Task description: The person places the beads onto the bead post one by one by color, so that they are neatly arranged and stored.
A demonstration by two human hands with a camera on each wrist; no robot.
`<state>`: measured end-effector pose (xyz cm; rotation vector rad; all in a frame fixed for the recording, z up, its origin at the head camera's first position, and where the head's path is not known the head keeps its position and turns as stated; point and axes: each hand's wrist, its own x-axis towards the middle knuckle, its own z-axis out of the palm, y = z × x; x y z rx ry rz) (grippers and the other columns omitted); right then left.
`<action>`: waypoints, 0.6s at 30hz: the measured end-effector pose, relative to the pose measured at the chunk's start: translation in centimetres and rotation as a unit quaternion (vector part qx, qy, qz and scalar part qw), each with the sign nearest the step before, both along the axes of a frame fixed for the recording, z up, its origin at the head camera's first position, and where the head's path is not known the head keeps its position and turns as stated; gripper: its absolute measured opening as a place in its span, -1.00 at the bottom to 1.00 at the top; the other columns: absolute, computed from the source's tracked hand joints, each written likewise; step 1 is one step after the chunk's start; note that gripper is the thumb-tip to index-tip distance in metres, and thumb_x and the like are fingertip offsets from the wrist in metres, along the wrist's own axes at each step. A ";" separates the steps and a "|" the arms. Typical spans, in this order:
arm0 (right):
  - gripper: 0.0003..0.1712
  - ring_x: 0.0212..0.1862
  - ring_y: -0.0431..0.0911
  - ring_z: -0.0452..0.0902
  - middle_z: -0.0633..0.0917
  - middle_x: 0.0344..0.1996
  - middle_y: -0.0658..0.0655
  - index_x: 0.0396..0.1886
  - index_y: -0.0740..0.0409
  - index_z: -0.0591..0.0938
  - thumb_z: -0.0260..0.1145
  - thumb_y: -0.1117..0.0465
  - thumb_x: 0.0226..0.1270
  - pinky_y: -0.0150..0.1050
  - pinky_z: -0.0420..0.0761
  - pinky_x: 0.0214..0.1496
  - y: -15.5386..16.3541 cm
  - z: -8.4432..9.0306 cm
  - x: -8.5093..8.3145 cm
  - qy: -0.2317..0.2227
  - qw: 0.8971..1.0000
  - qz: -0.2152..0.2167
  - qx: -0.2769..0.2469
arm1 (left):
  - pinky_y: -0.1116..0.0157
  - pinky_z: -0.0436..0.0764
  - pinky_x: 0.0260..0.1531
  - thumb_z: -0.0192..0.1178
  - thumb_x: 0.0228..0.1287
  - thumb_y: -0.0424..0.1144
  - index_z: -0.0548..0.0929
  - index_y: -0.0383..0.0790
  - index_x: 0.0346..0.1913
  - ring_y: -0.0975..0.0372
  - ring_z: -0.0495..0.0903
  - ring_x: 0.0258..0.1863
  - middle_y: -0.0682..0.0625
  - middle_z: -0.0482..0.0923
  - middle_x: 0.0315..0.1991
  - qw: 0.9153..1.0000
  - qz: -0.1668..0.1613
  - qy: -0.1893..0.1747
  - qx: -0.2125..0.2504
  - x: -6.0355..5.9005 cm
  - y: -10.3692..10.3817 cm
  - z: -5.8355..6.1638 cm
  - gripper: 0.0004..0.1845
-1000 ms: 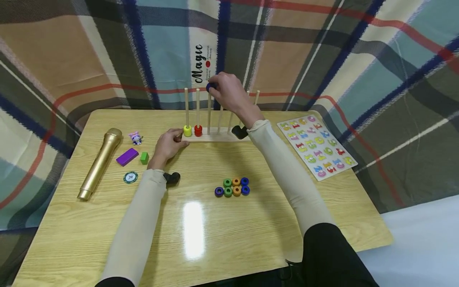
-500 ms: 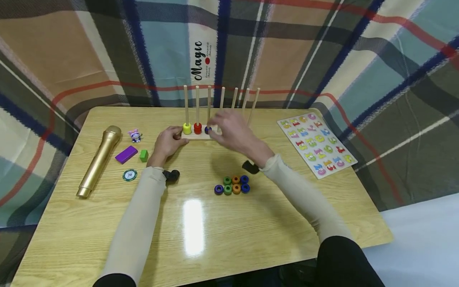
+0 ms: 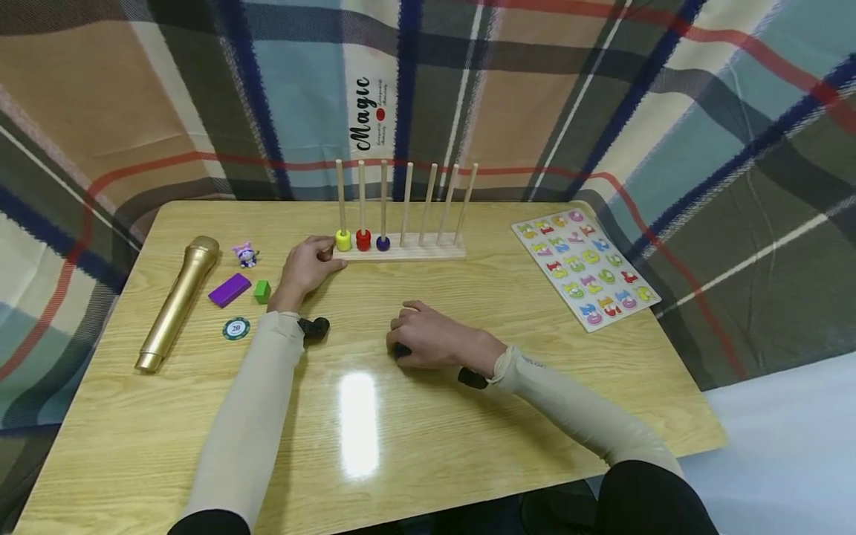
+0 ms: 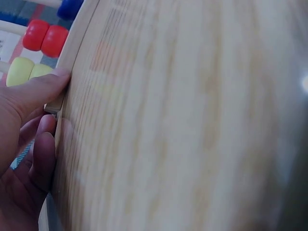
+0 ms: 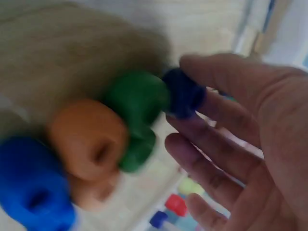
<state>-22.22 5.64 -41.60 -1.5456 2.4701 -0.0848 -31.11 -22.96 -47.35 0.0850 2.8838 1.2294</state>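
A wooden peg rack [image 3: 417, 253] with several upright pegs stands at the back of the table. Yellow beads [image 3: 343, 241], red beads [image 3: 363, 240] and a dark blue bead [image 3: 383, 244] sit low on its three leftmost pegs. My left hand [image 3: 304, 269] grips the rack's left end between thumb and fingers. At mid-table, my right hand [image 3: 428, 338] pinches another dark blue bead [image 5: 182, 94] between thumb and fingers. Beside that bead, the right wrist view shows green beads [image 5: 137, 98], orange beads [image 5: 89, 137] and brighter blue beads [image 5: 33, 185]; my hand hides these in the head view.
On the left lie a gold microphone [image 3: 177, 305], a small figurine [image 3: 246, 255], a purple block [image 3: 229, 290], a green block [image 3: 263, 292] and a poker chip [image 3: 236, 328]. A sticker sheet [image 3: 585, 267] lies at right. A plaid cloth [image 3: 535, 96] hangs behind the table.
A dark blue bead went down the third peg and was let go. My right hand then came back toward me to the loose beads and took hold of another. My left hand stayed on the rack.
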 end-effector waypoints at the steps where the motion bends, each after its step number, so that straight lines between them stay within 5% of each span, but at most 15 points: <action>1: -0.74 0.04 -0.05 0.69 0.79 -0.02 0.05 0.07 0.06 0.82 0.49 0.10 0.48 0.05 0.51 0.47 0.0 0.5 -0.4 -0.010 1.000 -0.013 -0.018 | -0.14 0.49 0.39 0.37 0.52 -0.21 0.46 -0.33 0.56 -0.15 0.61 0.24 -0.28 0.38 0.55 1.000 0.000 -0.001 0.001 0.0 0.0 0.0 -0.35; 4: -0.65 0.00 -0.02 0.73 0.77 0.03 0.15 0.18 0.22 0.78 0.46 0.18 0.50 -0.12 0.71 0.19 -0.1 3.2 -2.5 -0.038 0.992 -0.083 -0.092 | -0.13 0.50 0.37 0.38 0.52 -0.20 0.46 -0.31 0.56 -0.14 0.61 0.23 -0.27 0.38 0.55 1.000 0.001 0.000 0.003 -0.1 0.0 -0.2 -0.34; 6: -0.59 0.03 0.01 0.73 0.75 0.09 0.21 0.26 0.28 0.72 0.45 0.22 0.51 -0.21 0.74 0.09 -0.2 5.6 -4.5 -0.052 0.976 -0.149 -0.149 | -0.13 0.52 0.36 0.38 0.52 -0.20 0.46 -0.31 0.57 -0.13 0.62 0.23 -0.26 0.39 0.55 1.000 0.003 0.003 0.003 -0.2 0.0 -0.2 -0.34; 12: -0.61 -0.01 0.03 0.63 0.71 0.09 0.24 0.27 0.29 0.70 0.40 0.24 0.56 -0.17 0.65 0.06 -1.5 11.5 -10.5 0.019 0.928 -0.248 -0.278 | -0.13 0.53 0.34 0.38 0.52 -0.21 0.45 -0.31 0.57 -0.12 0.62 0.21 -0.25 0.38 0.56 1.000 0.005 0.002 0.000 0.0 -0.3 -0.2 -0.34; 18: -0.58 0.13 0.02 0.67 0.69 0.21 0.25 0.36 0.25 0.68 0.29 0.21 0.63 -0.19 0.68 0.22 -3.8 13.7 -13.7 0.061 0.933 -0.252 -0.250 | -0.14 0.52 0.35 0.37 0.52 -0.21 0.46 -0.33 0.56 -0.14 0.61 0.23 -0.26 0.38 0.56 1.000 -0.003 0.005 -0.001 0.3 -0.2 -0.1 -0.34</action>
